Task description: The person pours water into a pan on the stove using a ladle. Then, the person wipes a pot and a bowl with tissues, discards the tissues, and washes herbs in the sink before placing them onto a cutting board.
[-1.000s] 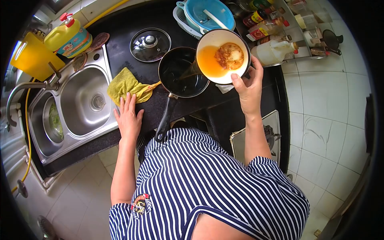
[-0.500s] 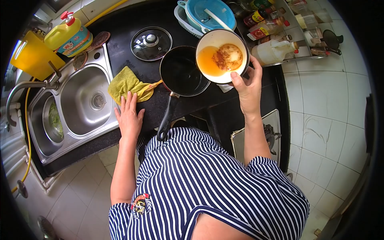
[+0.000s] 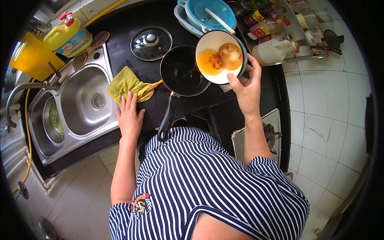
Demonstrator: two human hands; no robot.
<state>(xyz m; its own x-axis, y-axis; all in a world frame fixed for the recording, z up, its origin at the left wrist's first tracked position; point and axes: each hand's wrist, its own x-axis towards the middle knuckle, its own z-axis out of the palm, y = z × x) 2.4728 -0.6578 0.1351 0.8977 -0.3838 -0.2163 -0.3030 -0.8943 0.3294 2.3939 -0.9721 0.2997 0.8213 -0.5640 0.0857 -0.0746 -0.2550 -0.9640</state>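
Observation:
My right hand [image 3: 247,86] grips the rim of a white-lined bowl [image 3: 206,44], thumb inside the edge and fingers behind. The bowl tips left over a dark saucepan [image 3: 180,66], and orange-brown liquid [image 3: 212,60] with darker sediment lies in it. A thin trickle seems to run from its left lip into the saucepan, though it is faint. The saucepan stands on the counter, its black handle [image 3: 167,118] toward me. My left hand [image 3: 131,116] rests flat and open at the counter edge, fingertips touching a yellow-green cloth [image 3: 128,86].
A glass lid [image 3: 140,44] lies behind the saucepan. The steel sink [image 3: 82,116] is on the left, with a yellow detergent bottle [image 3: 66,38] behind it. Blue basket [image 3: 224,12] stands at the back; a rack of bottles [image 3: 274,52] is at right, above a gas stove [image 3: 270,136].
The bowl has tilted slightly more toward the saucepan. Its liquid has shrunk and shifted, baring more of the white inside. My left hand has stayed put.

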